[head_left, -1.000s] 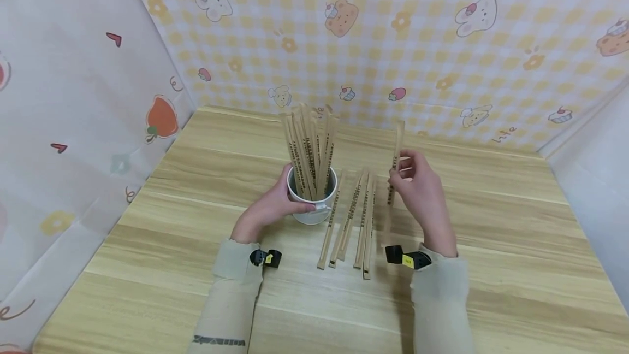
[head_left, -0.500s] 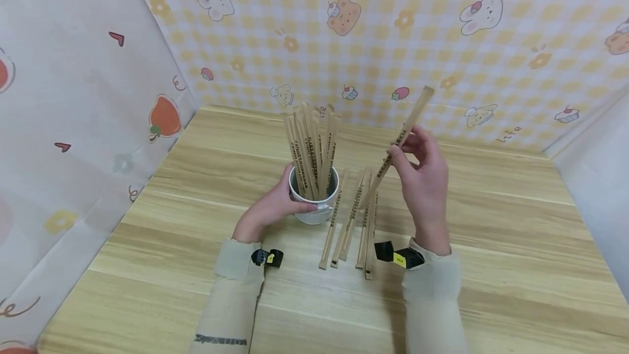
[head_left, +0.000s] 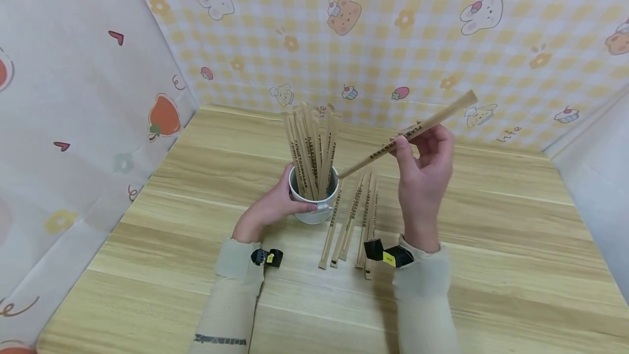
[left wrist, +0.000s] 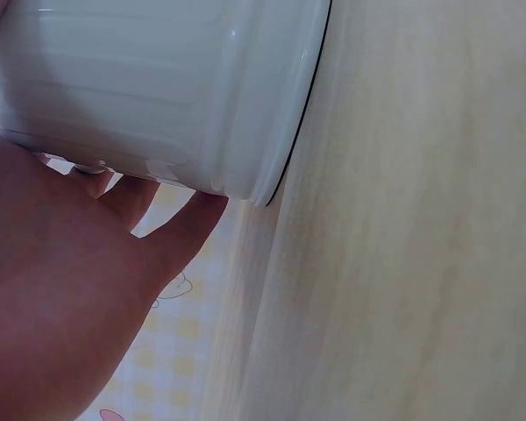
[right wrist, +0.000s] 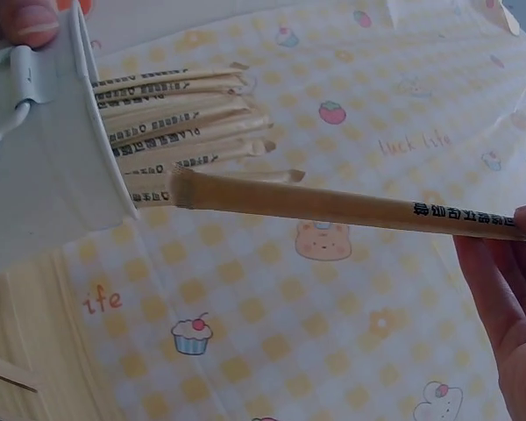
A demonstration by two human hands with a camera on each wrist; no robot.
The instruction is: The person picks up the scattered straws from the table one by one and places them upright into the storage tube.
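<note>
My left hand point(head_left: 272, 204) grips a white metal bucket point(left wrist: 131, 79), its thumb over the near rim and its fingers round the side. Several paper-wrapped straws point(head_left: 309, 152) stand in the bucket, leaning apart at the top. To the right, my right hand point(head_left: 425, 165) pinches one paper-wrapped straw point(right wrist: 307, 200) between thumb and fingers, well above the table. That straw slants, its lower end near the bucket's right rim; whether it touches the rim I cannot tell. Dark printing runs along its wrapper.
Several more wrapped straws point(head_left: 366, 223) lie on the wooden table point(head_left: 314, 310), just right of the bucket and below the right hand. A checked cloth point(head_left: 373, 42) with cartoon prints hangs behind the table. A white printed sheet point(head_left: 88, 113) covers the left side.
The right hand has raised the straw from near the table and tilted it from near upright to a flat slant, its lower end swinging left to the bucket's rim. The left hand stays put.
</note>
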